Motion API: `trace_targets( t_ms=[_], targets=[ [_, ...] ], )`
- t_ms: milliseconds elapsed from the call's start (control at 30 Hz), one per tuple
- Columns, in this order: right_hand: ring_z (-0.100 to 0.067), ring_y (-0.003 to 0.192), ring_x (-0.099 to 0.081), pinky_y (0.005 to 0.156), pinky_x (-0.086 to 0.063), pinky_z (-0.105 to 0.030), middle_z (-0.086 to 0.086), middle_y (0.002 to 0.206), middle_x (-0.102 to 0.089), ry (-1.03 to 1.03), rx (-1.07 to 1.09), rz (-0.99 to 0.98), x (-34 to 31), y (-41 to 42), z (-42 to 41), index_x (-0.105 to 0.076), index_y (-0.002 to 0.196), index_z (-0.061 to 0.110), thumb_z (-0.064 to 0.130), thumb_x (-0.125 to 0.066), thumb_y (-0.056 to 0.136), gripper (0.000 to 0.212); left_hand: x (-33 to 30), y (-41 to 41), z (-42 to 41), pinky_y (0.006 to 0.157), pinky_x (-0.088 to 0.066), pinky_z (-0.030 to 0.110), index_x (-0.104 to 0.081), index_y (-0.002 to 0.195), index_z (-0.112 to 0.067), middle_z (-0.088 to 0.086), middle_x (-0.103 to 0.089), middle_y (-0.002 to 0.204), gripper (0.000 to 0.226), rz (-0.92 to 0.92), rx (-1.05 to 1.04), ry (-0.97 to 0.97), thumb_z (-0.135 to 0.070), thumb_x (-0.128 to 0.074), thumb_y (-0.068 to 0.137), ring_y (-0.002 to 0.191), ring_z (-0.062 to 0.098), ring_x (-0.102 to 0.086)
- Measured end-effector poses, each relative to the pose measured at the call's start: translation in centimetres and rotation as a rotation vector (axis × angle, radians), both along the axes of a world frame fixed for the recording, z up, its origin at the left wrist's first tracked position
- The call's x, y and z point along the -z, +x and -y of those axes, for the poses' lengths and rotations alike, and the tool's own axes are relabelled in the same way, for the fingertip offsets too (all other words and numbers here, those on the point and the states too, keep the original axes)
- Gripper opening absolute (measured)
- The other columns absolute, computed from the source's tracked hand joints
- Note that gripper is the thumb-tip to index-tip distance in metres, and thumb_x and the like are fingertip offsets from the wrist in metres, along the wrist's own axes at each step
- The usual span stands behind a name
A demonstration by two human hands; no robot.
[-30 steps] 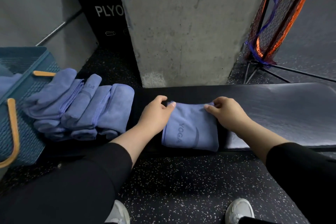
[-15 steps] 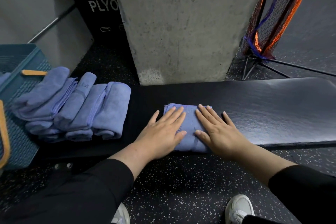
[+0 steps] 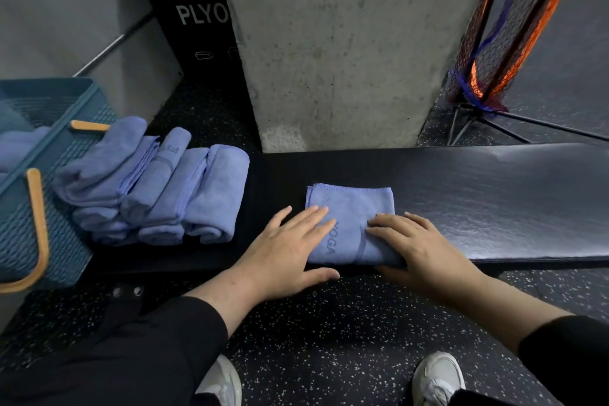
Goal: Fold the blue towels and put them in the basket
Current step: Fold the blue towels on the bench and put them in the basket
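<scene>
Head view, looking down on a black padded tabletop [image 3: 478,201] that runs from 9 to 3 o'clock across the frame. A folded blue towel [image 3: 351,211] lies at the centre of the frame, square to the near edge. The left hand [image 3: 286,254] lies flat on the towel's 9 o'clock side, its grip released, fingers straight, thumb hanging over the tabletop's near edge. The right hand [image 3: 418,247] lies flat on the 3 o'clock side, grip likewise released, fingers pointing toward 9 o'clock. Judged from this pose, both palms press the last fold flat so that it keeps its shape before it is lifted; the spread of the hands to either side leaves the middle panel bare. On that panel the word "YOGA" is printed, running lengthwise, beside a curved line. A stack of towels [image 3: 158,188], loosely rolled and overlapping, lies at 9 o'clock on the same tabletop, probably awaiting transfer. The basket [image 3: 59,194], teal mesh with tan handles, stands at the far 9 o'clock edge, touching the stack; blue cloth shows inside it. At 12 o'clock a concrete pillar [image 3: 336,43] partly hides a black box [image 3: 194,26] lettered "PLYO", the rest of the word cut off. A net [image 3: 507,36] on a stand leans at 1 o'clock.
</scene>
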State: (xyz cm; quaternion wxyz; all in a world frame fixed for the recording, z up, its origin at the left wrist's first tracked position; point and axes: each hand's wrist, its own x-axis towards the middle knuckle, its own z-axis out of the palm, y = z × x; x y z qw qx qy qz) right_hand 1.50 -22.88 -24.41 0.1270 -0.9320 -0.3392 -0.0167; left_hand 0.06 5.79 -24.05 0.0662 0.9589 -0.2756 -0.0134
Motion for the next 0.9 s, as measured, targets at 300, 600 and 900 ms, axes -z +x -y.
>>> trace_targets(
  t_ms=[300,600,900],
  targets=[
    [-0.008,0.072,-0.058,0.067,-0.048,-0.034,0.013,0.074,-0.062,0.238,0.214,-0.274,-4.2,1.0,-0.2,-0.053,0.093,0.035,0.041,-0.057,0.093,0.008,-2.3,0.0,0.9,0.088,-0.045,0.031,-0.058,0.104,-0.033,-0.017,-0.063,0.087,0.026,-0.086,-0.273,-0.42,-0.055,-0.053,0.092,0.099,0.013,-0.052],
    [-0.008,0.087,-0.06,0.077,-0.045,-0.028,0.015,0.104,-0.06,0.373,0.371,-0.262,-3.9,4.0,-1.2,-0.053,0.11,0.035,0.031,-0.065,0.093,0.021,-3.2,3.3,2.7,0.072,-0.052,0.031,-0.057,0.093,-0.032,-0.01,-0.067,0.085,0.017,-0.216,-0.536,-0.643,-0.043,-0.07,0.089,0.081,0.008,-0.063],
    [-0.018,0.109,-0.065,0.091,-0.046,-0.04,0.007,0.121,-0.069,0.163,0.116,0.2,-1.3,4.5,-2.4,-0.071,0.108,0.021,0.02,-0.044,0.093,0.031,-0.4,3.4,3.1,0.122,-0.017,0.034,-0.042,0.152,-0.024,-0.009,-0.041,0.158,0.049,-0.032,-0.144,-0.233,-0.019,-0.038,0.103,0.147,0.009,-0.032]
  ],
)
